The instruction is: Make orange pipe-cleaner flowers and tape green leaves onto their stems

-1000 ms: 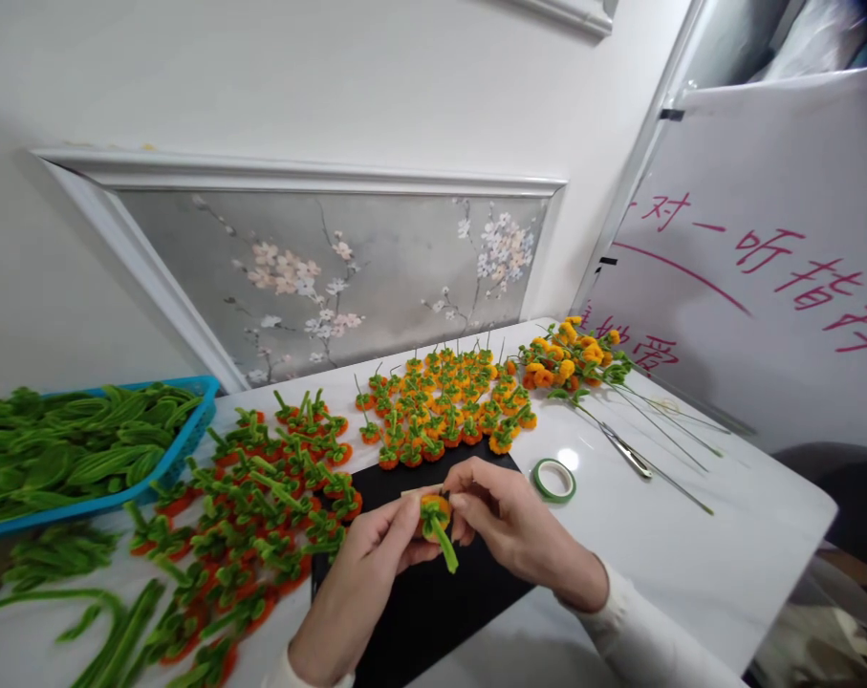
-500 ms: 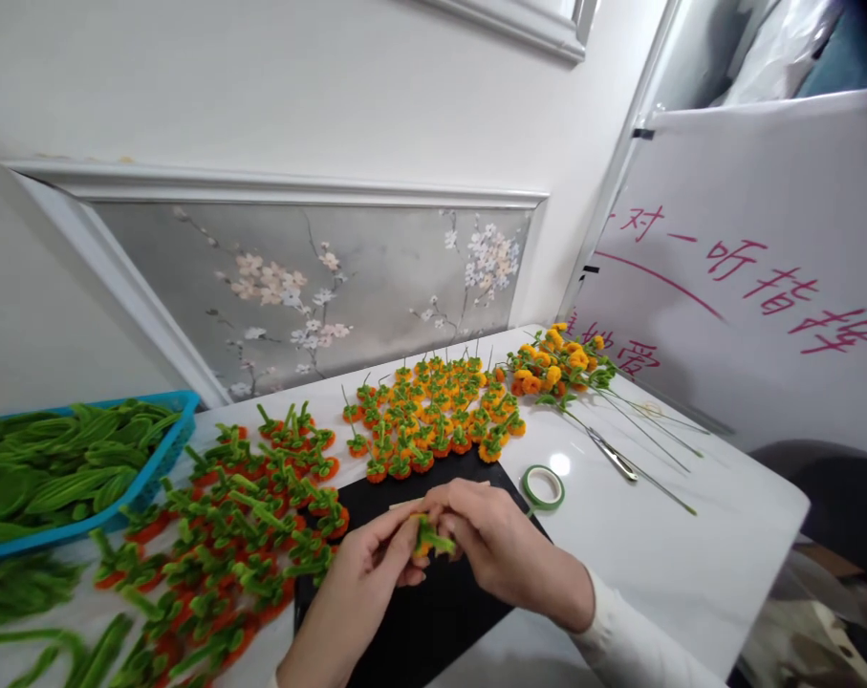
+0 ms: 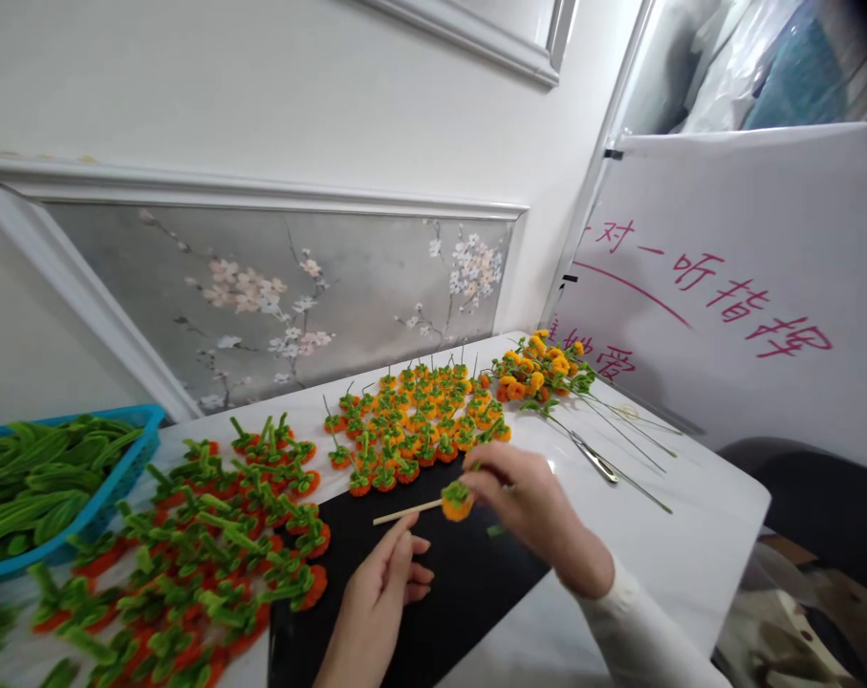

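Note:
Pinched in the fingertips of my right hand [image 3: 530, 502] is a yellow fuzzy pipe-cleaner flower [image 3: 457, 505] with a green top, held above a black mat [image 3: 440, 573]. My left hand [image 3: 384, 588] is empty, its fingers loosely curled and apart, over the mat's left part. A pale thin stick [image 3: 404, 514] lies on the mat, between my left fingertips and the flower. A small dark green piece [image 3: 495, 530] shows under my right hand. Beyond the mat stand rows of yellow and orange flowers [image 3: 411, 411] with green tops.
Orange flower pieces with green stalks [image 3: 210, 554] crowd the left of the white table [image 3: 662, 554]. A blue basket [image 3: 128, 478] of green fuzzy leaves [image 3: 38, 468] stands at far left. Scissors [image 3: 597, 457] and a bunch of stemmed yellow flowers [image 3: 544, 368] lie at right.
My hands have parted: the right has carried the flower up and right, and the left has let go. The stick shows more fully. The green tape roll is no longer visible.

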`<action>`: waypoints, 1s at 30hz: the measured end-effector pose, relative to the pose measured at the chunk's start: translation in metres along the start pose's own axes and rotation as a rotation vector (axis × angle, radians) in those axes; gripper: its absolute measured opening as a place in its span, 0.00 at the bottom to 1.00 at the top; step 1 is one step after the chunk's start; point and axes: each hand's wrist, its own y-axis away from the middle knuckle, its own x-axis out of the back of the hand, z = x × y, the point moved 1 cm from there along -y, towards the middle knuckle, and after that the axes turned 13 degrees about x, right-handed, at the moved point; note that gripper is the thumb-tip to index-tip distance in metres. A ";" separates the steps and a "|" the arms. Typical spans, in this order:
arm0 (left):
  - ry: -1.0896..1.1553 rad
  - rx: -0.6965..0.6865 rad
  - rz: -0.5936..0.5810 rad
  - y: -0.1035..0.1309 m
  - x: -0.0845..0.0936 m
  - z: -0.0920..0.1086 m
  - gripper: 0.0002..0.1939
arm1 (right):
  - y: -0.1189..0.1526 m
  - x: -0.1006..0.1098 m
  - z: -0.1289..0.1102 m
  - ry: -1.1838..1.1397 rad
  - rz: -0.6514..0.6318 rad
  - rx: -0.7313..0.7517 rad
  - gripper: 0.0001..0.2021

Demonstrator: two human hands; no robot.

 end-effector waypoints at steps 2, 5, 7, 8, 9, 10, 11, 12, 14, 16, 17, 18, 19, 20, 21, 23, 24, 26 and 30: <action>-0.048 -0.036 0.000 -0.002 -0.001 -0.007 0.30 | -0.003 0.017 0.013 -0.015 0.138 -0.142 0.03; -0.087 -0.069 -0.006 -0.004 0.000 -0.011 0.27 | -0.006 0.026 0.028 -0.007 0.184 -0.211 0.06; -0.117 -0.090 -0.007 -0.005 0.001 -0.012 0.24 | -0.007 0.020 0.034 0.032 0.128 -0.197 0.07; -0.135 -0.100 -0.009 -0.005 0.001 -0.013 0.23 | -0.007 0.015 0.036 0.062 0.088 -0.176 0.07; -0.154 -0.108 -0.011 -0.005 0.001 -0.013 0.23 | -0.007 0.009 0.038 0.099 0.048 -0.149 0.08; -0.172 -0.115 -0.014 -0.005 0.001 -0.014 0.22 | -0.007 0.003 0.039 0.140 0.009 -0.118 0.08; -0.188 -0.121 -0.016 -0.005 0.002 -0.014 0.21 | -0.007 -0.001 0.039 0.179 -0.024 -0.087 0.08; -0.201 -0.128 -0.018 -0.006 0.002 -0.015 0.21 | -0.008 -0.004 0.039 0.210 -0.047 -0.063 0.08; -0.223 -0.144 -0.020 -0.006 0.003 -0.017 0.19 | -0.008 -0.001 0.039 0.235 -0.043 -0.052 0.08; -0.250 -0.164 -0.014 -0.006 0.003 -0.017 0.18 | -0.008 0.013 0.040 0.238 0.052 -0.087 0.09; -0.266 -0.176 -0.008 -0.006 0.004 -0.017 0.17 | -0.008 0.023 0.042 0.247 0.131 -0.116 0.10; -0.283 -0.191 -0.002 -0.006 0.004 -0.016 0.17 | -0.009 0.033 0.045 0.277 0.217 -0.139 0.10; -0.298 -0.207 0.002 -0.006 0.004 -0.016 0.17 | -0.009 0.043 0.050 0.327 0.298 -0.159 0.11; -0.312 -0.222 0.004 -0.006 0.004 -0.015 0.16 | -0.010 0.052 0.056 0.386 0.347 -0.180 0.12; -0.323 -0.237 0.007 -0.005 0.004 -0.014 0.16 | -0.012 0.058 0.064 0.435 0.362 -0.196 0.13; -0.338 -0.254 0.013 -0.004 0.004 -0.012 0.15 | -0.015 0.063 0.084 0.538 0.325 -0.192 0.14; -0.343 -0.259 0.020 -0.004 0.004 -0.011 0.14 | -0.017 0.062 0.094 0.556 0.308 -0.188 0.14; -0.347 -0.266 0.028 -0.004 0.005 -0.012 0.14 | -0.020 0.055 0.114 0.565 0.267 -0.179 0.14; -0.367 -0.281 0.020 -0.005 0.006 -0.015 0.14 | -0.018 0.035 0.138 0.559 0.176 -0.184 0.14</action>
